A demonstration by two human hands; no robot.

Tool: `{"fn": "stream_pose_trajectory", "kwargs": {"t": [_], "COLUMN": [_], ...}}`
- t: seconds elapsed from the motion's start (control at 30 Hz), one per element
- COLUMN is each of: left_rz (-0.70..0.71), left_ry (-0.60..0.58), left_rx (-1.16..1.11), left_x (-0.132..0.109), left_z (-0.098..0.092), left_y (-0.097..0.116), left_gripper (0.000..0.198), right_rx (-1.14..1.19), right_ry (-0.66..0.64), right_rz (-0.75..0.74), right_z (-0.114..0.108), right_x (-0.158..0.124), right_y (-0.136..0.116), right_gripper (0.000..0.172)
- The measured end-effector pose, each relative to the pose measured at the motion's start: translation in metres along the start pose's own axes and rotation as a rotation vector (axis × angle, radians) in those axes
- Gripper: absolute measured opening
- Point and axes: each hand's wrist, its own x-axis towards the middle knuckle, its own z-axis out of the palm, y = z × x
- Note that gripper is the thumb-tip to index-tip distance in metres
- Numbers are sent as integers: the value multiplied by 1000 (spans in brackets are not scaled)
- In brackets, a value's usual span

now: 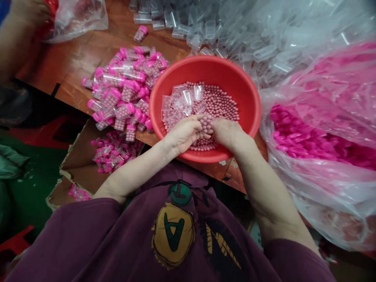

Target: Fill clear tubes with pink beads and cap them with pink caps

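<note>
Over a red plastic basin [205, 158], my left hand [186, 135] is closed around a small clear plastic jar [206, 124] full of pink beads. My right hand [229, 132] meets the jar's right end with its fingers curled in; what lies inside them is hidden. Loose pink beads [219, 102] cover the basin's bottom. Several clear jars without caps [186, 97] lie on the beads at the basin's left side.
Left of the basin, pink-capped filled jars [123, 86] are heaped on the wooden table [73, 74]. More lie in a cardboard box [76, 156] below. Clear jars [211, 29] pile up behind. A plastic bag of pink caps [308, 137] stands right. Another person's arm [20, 35] is upper left.
</note>
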Motion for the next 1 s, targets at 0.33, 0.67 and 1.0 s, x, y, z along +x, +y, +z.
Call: {"fn": "stream_pose_trajectory", "kwargs": {"t": [0.33, 0.67, 1.0], "left_rz": [62, 123, 120], "left_ry": [-7, 10, -28], "left_rx": [-38, -5, -23], "left_x": [-5, -3, -2], "left_z": [0, 0, -3], "left_y": [-1, -5, -8], "left_gripper": [44, 35, 40], "right_rx": [715, 715, 744], "right_ry": [686, 663, 654], "right_rz": [-17, -192, -178], "right_z": [19, 1, 11], "right_x": [-17, -42, -50], "right_y": [23, -11, -7], "right_gripper": [18, 29, 35]}}
